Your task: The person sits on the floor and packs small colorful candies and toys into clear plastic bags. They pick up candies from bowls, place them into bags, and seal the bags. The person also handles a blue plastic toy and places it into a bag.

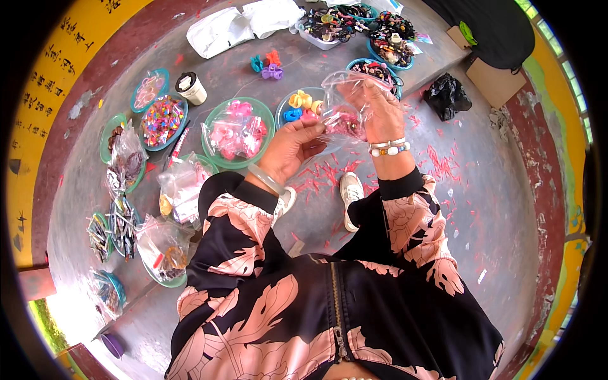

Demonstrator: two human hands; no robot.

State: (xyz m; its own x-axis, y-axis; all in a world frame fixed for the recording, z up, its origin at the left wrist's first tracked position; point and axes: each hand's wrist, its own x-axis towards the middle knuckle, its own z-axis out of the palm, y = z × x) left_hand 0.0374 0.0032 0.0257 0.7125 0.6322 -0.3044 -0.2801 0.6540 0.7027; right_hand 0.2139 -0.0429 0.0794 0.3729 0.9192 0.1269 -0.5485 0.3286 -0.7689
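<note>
A clear plastic bag (pixel 345 95) with a pink, beaded-looking item (pixel 348 125) in it hangs between my hands. My left hand (pixel 296 147) pinches the bag's left side between thumb and fingers. On the other side, my right hand (pixel 382 117) has its fingers bent at the upper part of the bag, gripping it. Just beyond my left hand, a blue-rimmed basin (pixel 282 104) holds yellow, blue and pink hair claws (pixel 305 100); the bag covers part of it. A green basin (pixel 206 140) to the left carries bagged pink hair claws (pixel 231 136).
Loose hair claws (pixel 272 71) lie beyond the basins, near a lidded cup (pixel 191 88). Baskets of dark hair ties (pixel 389 47) stand at the far right, a black bag (pixel 447 96) beside them. Pink scraps (pixel 443 163) litter the floor. A basin of colourful pieces (pixel 163 121) sits left.
</note>
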